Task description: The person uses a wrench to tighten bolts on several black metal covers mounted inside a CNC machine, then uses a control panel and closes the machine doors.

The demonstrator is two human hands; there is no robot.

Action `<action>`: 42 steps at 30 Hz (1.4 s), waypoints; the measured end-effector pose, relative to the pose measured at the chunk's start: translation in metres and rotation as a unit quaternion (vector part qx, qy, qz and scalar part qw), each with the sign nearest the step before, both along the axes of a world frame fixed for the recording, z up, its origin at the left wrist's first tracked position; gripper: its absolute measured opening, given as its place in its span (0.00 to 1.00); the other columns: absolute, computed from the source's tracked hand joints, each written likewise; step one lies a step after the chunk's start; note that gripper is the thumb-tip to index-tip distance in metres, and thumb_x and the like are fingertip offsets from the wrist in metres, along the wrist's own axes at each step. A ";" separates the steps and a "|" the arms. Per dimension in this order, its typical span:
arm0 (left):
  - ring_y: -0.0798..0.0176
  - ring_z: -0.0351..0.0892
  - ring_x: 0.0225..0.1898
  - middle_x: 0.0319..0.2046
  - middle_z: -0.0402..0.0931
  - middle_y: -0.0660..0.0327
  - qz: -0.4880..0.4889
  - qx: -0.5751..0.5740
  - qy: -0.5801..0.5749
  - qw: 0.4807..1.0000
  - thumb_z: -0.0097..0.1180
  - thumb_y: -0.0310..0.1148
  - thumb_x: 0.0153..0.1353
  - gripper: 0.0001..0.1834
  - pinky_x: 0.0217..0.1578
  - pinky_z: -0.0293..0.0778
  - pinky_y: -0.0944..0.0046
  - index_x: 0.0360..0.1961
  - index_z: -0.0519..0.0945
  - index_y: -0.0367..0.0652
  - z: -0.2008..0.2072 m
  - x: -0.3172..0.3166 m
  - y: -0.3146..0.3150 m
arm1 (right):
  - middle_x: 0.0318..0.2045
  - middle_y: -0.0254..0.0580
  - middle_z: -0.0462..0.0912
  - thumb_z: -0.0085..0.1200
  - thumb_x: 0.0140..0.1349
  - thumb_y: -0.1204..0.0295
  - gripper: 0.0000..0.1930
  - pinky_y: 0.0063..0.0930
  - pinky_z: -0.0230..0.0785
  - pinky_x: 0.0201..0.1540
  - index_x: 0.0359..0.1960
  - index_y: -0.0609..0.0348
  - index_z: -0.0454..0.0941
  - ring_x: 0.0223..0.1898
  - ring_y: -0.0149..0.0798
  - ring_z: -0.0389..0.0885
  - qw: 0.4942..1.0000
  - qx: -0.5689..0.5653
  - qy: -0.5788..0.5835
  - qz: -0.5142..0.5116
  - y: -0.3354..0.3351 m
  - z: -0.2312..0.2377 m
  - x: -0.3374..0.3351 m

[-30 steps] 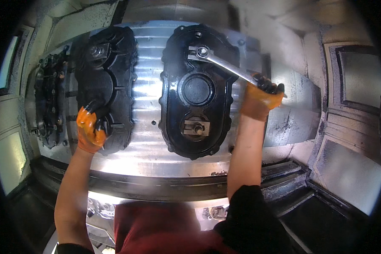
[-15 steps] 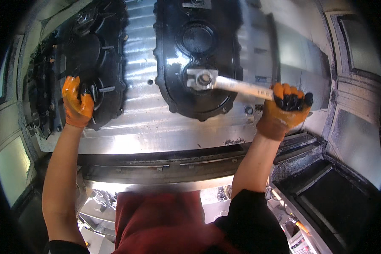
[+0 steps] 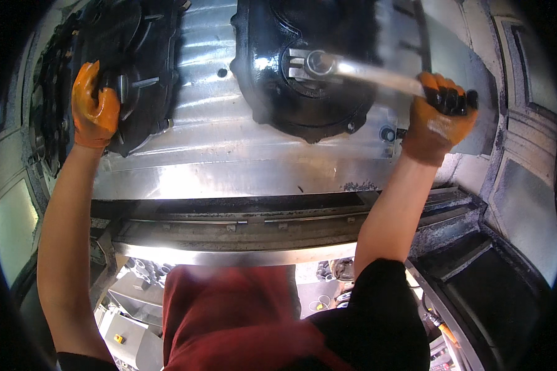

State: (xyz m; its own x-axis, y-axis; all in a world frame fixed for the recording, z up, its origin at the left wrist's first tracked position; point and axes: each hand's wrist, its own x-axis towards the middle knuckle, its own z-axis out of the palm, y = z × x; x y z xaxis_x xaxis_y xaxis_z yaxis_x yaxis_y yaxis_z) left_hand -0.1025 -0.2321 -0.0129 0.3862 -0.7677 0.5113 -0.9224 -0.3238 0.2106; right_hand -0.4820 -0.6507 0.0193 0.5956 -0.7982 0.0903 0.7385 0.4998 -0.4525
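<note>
The right hand [image 3: 444,117] has its fingers wrapped round the far end of the wrench [image 3: 380,75], right of the cover [image 3: 340,34]. The wrench slants across the cover, its ring end at the clamp [image 3: 296,63] on the cover. The left hand [image 3: 96,111], fingers loosely curved and thumb apart, grips nothing visible at the casting [image 3: 148,59] left of the cover; whether it touches the casting cannot be told.
</note>
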 end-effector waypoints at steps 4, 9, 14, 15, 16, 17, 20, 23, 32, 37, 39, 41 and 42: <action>0.46 0.74 0.55 0.54 0.72 0.45 -0.029 -0.023 0.010 0.999 0.53 0.24 0.59 0.23 0.59 0.68 0.57 0.57 0.72 0.33 -0.007 0.008 0.000 | 0.17 0.31 0.66 0.50 0.63 0.59 0.16 0.35 0.61 0.34 0.18 0.47 0.66 0.23 0.35 0.64 0.983 0.079 0.071 -0.148 0.020 0.003 -0.006; 0.40 0.69 0.59 0.56 0.69 0.41 -0.039 0.012 -0.015 0.999 0.53 0.22 0.57 0.27 0.62 0.64 0.50 0.60 0.68 0.31 0.000 -0.004 0.003 | 0.20 0.38 0.76 0.47 0.65 0.52 0.20 0.39 0.67 0.34 0.20 0.50 0.74 0.23 0.41 0.70 0.957 0.123 0.096 -0.243 0.036 0.009 -0.002; 0.37 0.64 0.62 0.60 0.63 0.41 -0.102 0.039 0.014 0.994 0.49 0.32 0.61 0.27 0.65 0.58 0.42 0.62 0.65 0.35 0.021 -0.025 -0.015 | 0.15 0.28 0.64 0.48 0.62 0.50 0.19 0.30 0.52 0.24 0.18 0.44 0.67 0.18 0.33 0.58 0.981 0.167 0.025 -0.101 0.012 0.012 0.002; 0.38 0.66 0.61 0.58 0.66 0.42 -0.077 0.053 0.027 0.995 0.49 0.33 0.61 0.26 0.64 0.59 0.43 0.60 0.67 0.35 0.025 -0.026 -0.020 | 0.15 0.28 0.63 0.49 0.62 0.51 0.19 0.30 0.51 0.24 0.17 0.44 0.66 0.18 0.33 0.58 0.975 0.169 0.077 -0.120 0.006 0.008 0.002; 0.38 0.68 0.59 0.56 0.69 0.43 -0.055 0.054 0.037 0.996 0.49 0.32 0.60 0.23 0.63 0.61 0.44 0.57 0.70 0.35 0.033 -0.024 -0.030 | 0.15 0.27 0.63 0.50 0.62 0.52 0.19 0.31 0.51 0.23 0.17 0.45 0.65 0.18 0.32 0.58 0.974 0.173 0.096 -0.113 -0.002 0.005 0.004; 0.39 0.70 0.57 0.54 0.72 0.44 -0.067 0.044 0.040 0.996 0.48 0.31 0.59 0.21 0.61 0.62 0.45 0.54 0.73 0.35 0.038 -0.022 -0.034 | 0.15 0.27 0.63 0.50 0.62 0.53 0.19 0.30 0.51 0.23 0.18 0.45 0.65 0.18 0.31 0.57 0.973 0.172 0.097 -0.118 -0.005 0.000 0.001; 0.41 0.75 0.52 0.48 0.78 0.46 -0.032 0.053 0.105 0.993 0.45 0.25 0.55 0.17 0.59 0.66 0.46 0.44 0.80 0.35 0.053 -0.027 -0.046 | 0.15 0.27 0.61 0.50 0.64 0.52 0.19 0.30 0.55 0.24 0.18 0.45 0.64 0.17 0.29 0.57 0.979 0.156 0.086 -0.097 -0.003 -0.004 -0.007; 0.42 0.76 0.51 0.48 0.78 0.47 -0.039 0.077 0.101 0.991 0.45 0.23 0.54 0.17 0.58 0.67 0.47 0.45 0.78 0.35 0.057 -0.030 -0.050 | 0.19 0.28 0.68 0.52 0.64 0.52 0.18 0.30 0.60 0.26 0.21 0.46 0.68 0.21 0.30 0.63 0.982 -0.003 0.159 -0.105 -0.001 0.011 -0.006; 0.41 0.67 0.60 0.60 0.66 0.45 -0.054 0.111 0.089 0.988 0.52 0.31 0.60 0.29 0.63 0.60 0.46 0.63 0.63 0.41 0.045 -0.025 -0.031 | 0.21 0.34 0.72 0.49 0.62 0.48 0.18 0.40 0.63 0.24 0.23 0.46 0.69 0.23 0.40 0.71 0.954 0.082 0.122 -0.260 -0.120 0.017 0.144; 0.42 0.76 0.51 0.50 0.76 0.48 -0.061 0.026 0.055 0.996 0.45 0.23 0.53 0.23 0.58 0.68 0.49 0.54 0.69 0.37 0.044 -0.030 -0.035 | 0.23 0.38 0.73 0.44 0.62 0.49 0.18 0.39 0.67 0.30 0.26 0.48 0.69 0.27 0.40 0.72 0.966 0.062 0.143 -0.205 -0.136 0.010 0.173; 0.43 0.76 0.51 0.50 0.76 0.48 -0.039 0.029 0.028 0.998 0.45 0.23 0.54 0.23 0.58 0.68 0.50 0.54 0.69 0.37 0.045 -0.032 -0.039 | 0.23 0.43 0.72 0.41 0.63 0.47 0.21 0.41 0.67 0.30 0.26 0.51 0.68 0.27 0.44 0.71 0.979 0.001 0.138 -0.153 -0.147 0.008 0.180; 0.43 0.76 0.52 0.51 0.76 0.47 -0.048 0.014 0.044 0.998 0.44 0.23 0.55 0.23 0.58 0.68 0.50 0.55 0.70 0.36 0.046 -0.033 -0.040 | 0.25 0.46 0.74 0.41 0.63 0.46 0.23 0.45 0.68 0.32 0.28 0.54 0.71 0.29 0.47 0.72 0.996 0.030 0.070 -0.051 -0.164 -0.001 0.186; 0.43 0.76 0.52 0.51 0.75 0.46 -0.040 0.026 0.064 0.997 0.44 0.23 0.55 0.23 0.59 0.68 0.50 0.54 0.71 0.35 0.047 -0.032 -0.039 | 0.26 0.47 0.76 0.41 0.63 0.46 0.23 0.47 0.70 0.34 0.29 0.55 0.72 0.30 0.49 0.74 0.998 0.050 -0.013 0.036 -0.173 -0.009 0.185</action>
